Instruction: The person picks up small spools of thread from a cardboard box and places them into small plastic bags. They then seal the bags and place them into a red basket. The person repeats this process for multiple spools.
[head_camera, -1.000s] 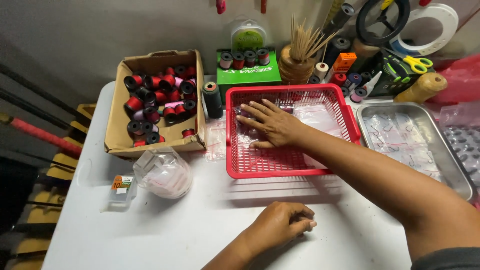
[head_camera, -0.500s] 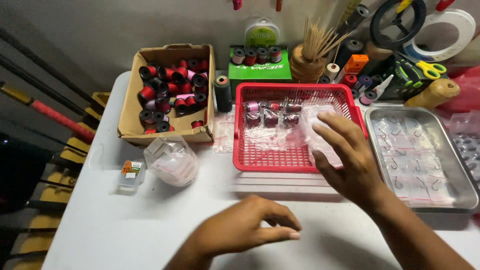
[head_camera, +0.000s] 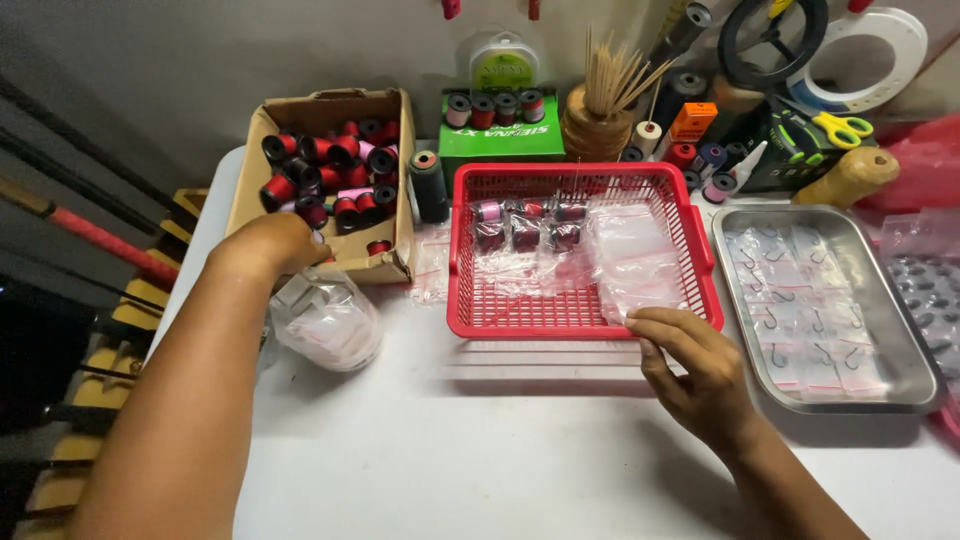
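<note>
**A:** ok so where were the hands at that point?

**B:** Left hand (head_camera: 272, 243) was curled loosely over the front edge of the cardboard box (head_camera: 330, 180), knuckles up, fingers dipping toward the red and black thread spools (head_camera: 335, 175) inside. Couldn't tell if it had actually grabbed one, the fingertips were hidden. Right hand (head_camera: 700, 370) was at the near right corner of the red basket (head_camera: 580, 250), fingers pinched narrow on the edge of a clear plastic baggie (head_camera: 640, 265) that hung over the rim.

**A:** and around them?

**B:** Basket sat mid-table with a few bagged spools (head_camera: 525, 225) at the back. A crumpled clear bag of small packets (head_camera: 325, 320) lay just in front of the box, right beside the left wrist. A dark thread cone (head_camera: 430, 185) stood between box and basket. To the right of the basket was a metal tray (head_camera: 900, 300) holding hooks in little bags. Behind everything: a green box (head_camera: 500, 140) topped with spools, a holder of wooden skewers (head_camera: 600, 115), and yellow-handled scissors (head_camera: 845, 128). All on a white table (head_camera: 480, 450).
</note>
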